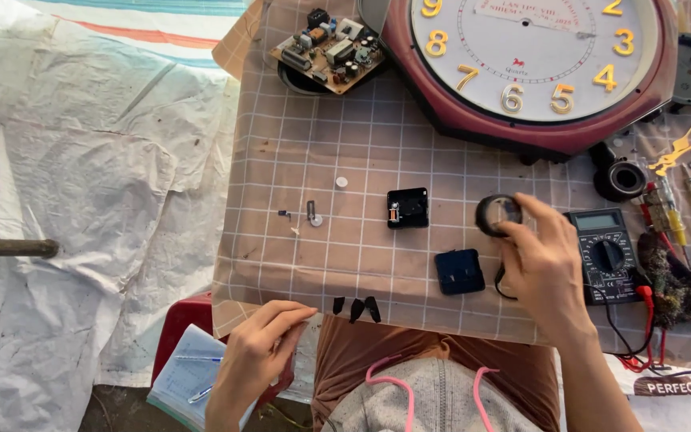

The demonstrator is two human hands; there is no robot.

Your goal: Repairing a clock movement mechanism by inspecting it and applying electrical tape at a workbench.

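Fingers of the left hand [259, 352] pinch together at the bench's [297, 248] near edge; whether they hold anything, I cannot tell. Checked cloth covers the bench, white tarpaulin [81, 200] beyond. Right-hand [541, 268] fingers grip a round black loupe [497, 214], lens facing upward, beside a multimeter [608, 254].

A small round black loupe [497, 214] with a clear lens sits upright between the right fingers [531, 226], which hold its rim; the lens faces up.
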